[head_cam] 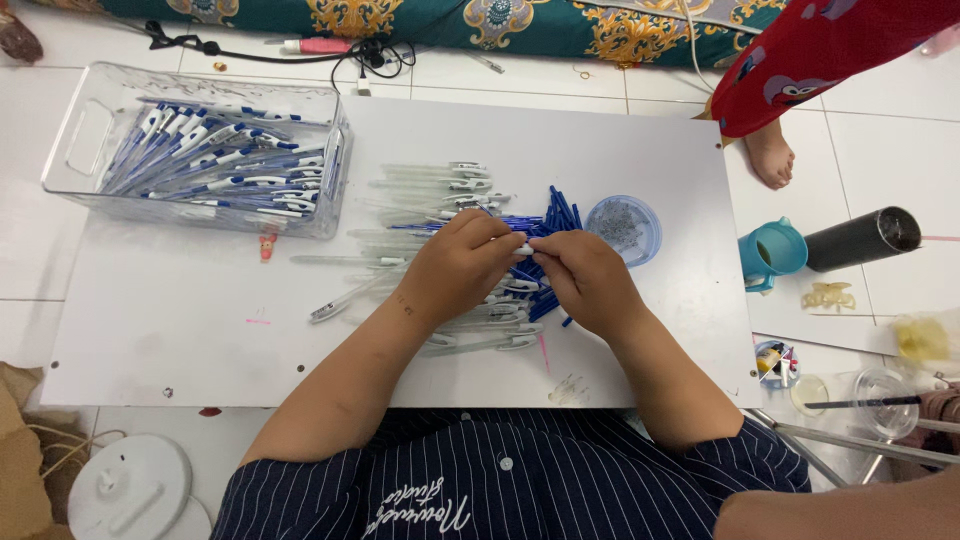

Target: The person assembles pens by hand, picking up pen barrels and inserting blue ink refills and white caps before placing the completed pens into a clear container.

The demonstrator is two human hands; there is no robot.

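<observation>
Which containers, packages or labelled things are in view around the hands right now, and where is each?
Clear plastic bin: far left on the white board, rectangular, holding blue-and-white pens.
Small round blue cup: right of the hands, holding tiny springs.
Teal mug: floor, right of the board.
Black cylinder: lying beside the mug.
No screens or signs.

one clear bin (75, 150), one blue bowl (648, 245), two hands (525, 268)

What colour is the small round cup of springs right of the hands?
Translucent light blue; the small round cup shows in the head view, beside the right hand.
</observation>
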